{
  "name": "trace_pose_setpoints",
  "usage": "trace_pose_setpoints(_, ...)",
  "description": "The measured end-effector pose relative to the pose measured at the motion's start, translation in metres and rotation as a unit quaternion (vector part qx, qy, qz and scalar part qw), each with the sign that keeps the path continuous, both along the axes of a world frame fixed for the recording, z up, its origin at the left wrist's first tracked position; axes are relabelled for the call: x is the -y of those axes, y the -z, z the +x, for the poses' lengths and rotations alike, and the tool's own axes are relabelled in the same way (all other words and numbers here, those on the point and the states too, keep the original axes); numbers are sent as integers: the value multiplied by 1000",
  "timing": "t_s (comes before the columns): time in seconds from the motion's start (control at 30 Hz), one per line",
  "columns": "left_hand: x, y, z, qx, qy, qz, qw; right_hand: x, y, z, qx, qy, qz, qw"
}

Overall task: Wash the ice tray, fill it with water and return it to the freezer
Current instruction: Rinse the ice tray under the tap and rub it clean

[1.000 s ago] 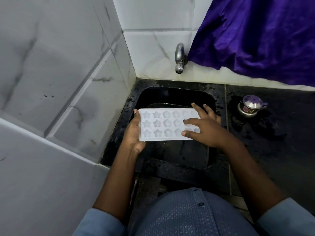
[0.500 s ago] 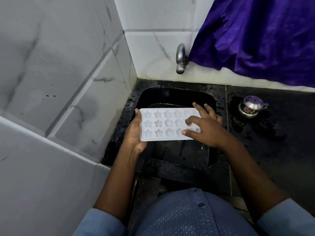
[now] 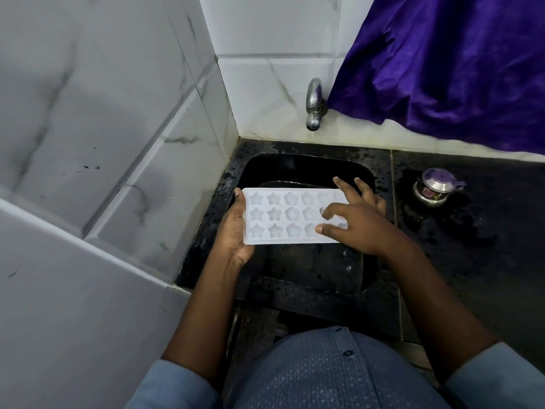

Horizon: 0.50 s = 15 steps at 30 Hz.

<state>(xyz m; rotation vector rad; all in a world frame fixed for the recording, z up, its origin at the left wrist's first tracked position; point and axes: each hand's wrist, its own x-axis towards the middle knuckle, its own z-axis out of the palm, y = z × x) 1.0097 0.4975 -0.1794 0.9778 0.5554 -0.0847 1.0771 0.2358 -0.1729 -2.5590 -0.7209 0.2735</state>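
Head view: white ice tray (image 3: 283,216) held flat over a black sink (image 3: 309,166) at frame centre. Left hand (image 3: 233,234) grips the tray's left end, fingers underneath. Right hand (image 3: 354,222) is spread loosely, fingertips on the tray's right-side moulds. Steel tap (image 3: 313,104) on the white tiled wall (image 3: 118,113); wet black counter (image 3: 472,246) at right holds a small steel pot (image 3: 433,187); purple cloth (image 3: 457,69) upper right.

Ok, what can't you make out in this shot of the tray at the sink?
Head view only.
Right end of the ice tray: covered by the right hand.
Fingers of the left hand under the tray: hidden by it.
Sink floor: dark, partly behind the tray.
Water in the moulds: white on white, unclear.
Label on the steel pot: too small.
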Motion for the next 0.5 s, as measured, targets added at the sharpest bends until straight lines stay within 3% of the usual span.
trace_pose_setpoints(0.5,1,-2,3,6,1,-7,1000,0,-7,0,-1,0,-9,1000)
